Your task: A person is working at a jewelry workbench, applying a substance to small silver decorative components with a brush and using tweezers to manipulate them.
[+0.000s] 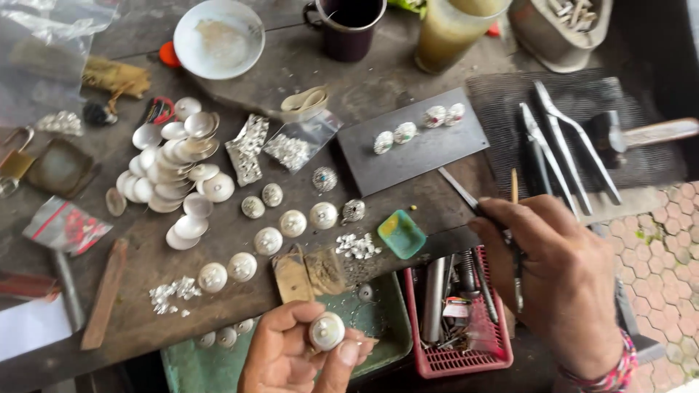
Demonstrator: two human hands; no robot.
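Note:
My left hand (298,356) sits at the bottom centre and pinches a small round white shell button (327,331) with a silver centre between thumb and fingers. My right hand (564,284) is at the lower right, closed around thin metal tweezers (466,195) whose tips point up-left over the bench, with a thin wooden stick (514,186) poking up beside them. Several similar round shell pieces (293,223) lie on the dark bench between the hands and a heap of shell discs (175,164).
A grey slab (437,149) carries several set pieces. A small teal dish (401,234), red tool basket (466,360), green tray (382,327), white bowl (218,36), dark mug (348,29), yellowish tumbler (451,33), tongs (564,145) on mesh, and bags of silver bits (291,149) surround them.

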